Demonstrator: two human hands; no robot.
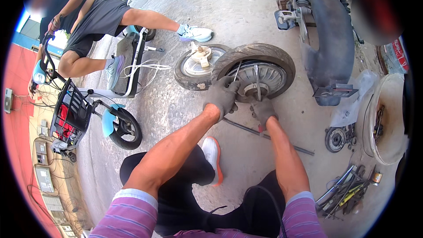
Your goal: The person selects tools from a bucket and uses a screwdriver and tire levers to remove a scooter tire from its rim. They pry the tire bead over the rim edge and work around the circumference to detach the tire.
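Two hands in grey gloves, centre of the frame: the left hand (223, 95) closed around a thin silver metal rod (238, 70), the right hand (263, 109) around a flat silver metal lever (257, 81), both tools inside the rim of a tilted grey ribbed wheel with a black rubber tyre (269, 78), centre-right, probably for leverage. Bounds: a black-tyred wheel with pale hub (192, 67) just left, a long dark metal bar (282, 141) below; grey concrete (304, 121) gives elbow room rightward.
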